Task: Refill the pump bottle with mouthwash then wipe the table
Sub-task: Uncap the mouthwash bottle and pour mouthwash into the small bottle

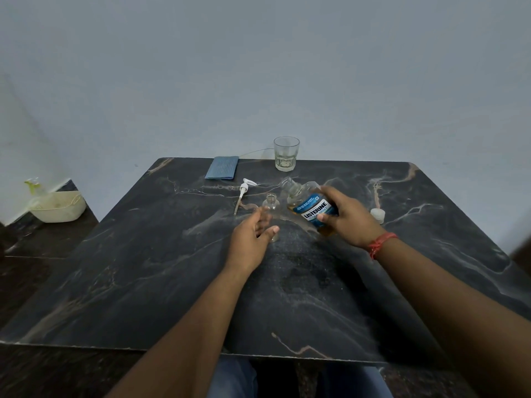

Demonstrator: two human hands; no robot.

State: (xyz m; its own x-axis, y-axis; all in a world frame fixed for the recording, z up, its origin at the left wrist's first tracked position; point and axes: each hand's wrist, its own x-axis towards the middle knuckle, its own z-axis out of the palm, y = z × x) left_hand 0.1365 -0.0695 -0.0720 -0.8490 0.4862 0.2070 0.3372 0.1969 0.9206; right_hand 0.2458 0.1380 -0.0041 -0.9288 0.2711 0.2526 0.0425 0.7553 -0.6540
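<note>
My right hand (349, 218) grips the uncapped mouthwash bottle (309, 206), tilted with its open neck pointing left toward the small clear pump bottle (271, 205). That small bottle stands open on the dark marble table (143, 268). My left hand (253, 237) is beside it with fingers spread and blurred; whether it touches the bottle is unclear. The white pump head (244, 193) with its tube lies on the table to the left. A folded blue cloth (222, 168) rests near the far edge.
A glass tumbler (286, 153) with a little liquid stands at the far edge. The white mouthwash cap (378, 215) sits right of my right hand. A cream basket (59, 206) with a spray bottle is on a lower surface at left.
</note>
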